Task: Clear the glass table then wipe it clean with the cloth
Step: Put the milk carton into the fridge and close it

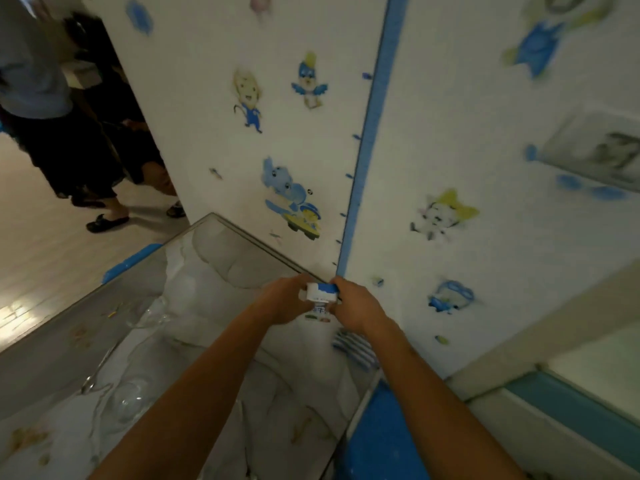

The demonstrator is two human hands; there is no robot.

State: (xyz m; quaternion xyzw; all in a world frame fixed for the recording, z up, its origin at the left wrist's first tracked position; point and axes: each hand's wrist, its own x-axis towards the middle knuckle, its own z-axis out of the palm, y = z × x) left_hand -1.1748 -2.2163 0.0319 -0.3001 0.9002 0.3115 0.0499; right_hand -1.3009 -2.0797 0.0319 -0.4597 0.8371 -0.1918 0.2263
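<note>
While gripped, blue-and-white carton (321, 294).

White wall (304, 161) carries cartoon stickers: a yellow-headed figure in blue overalls (248, 102), a blue winged bird (309, 83), a blue elephant on a yellow vehicle (292, 199), a yellow-eared animal (445, 214) on the adjoining wall, and a small blue goggled character (450, 295) below it. All are blurred. A blue vertical strip (375, 119) with tick marks runs down the corner where the two walls meet. A framed picture (599, 150) hangs at upper right; its content is unreadable. At upper left a person in dark shorts and dark sandals (106, 221) stands on the pale wooden floor (38, 244). A second person's leg (157, 178) shows behind, near the wall edge.
</note>
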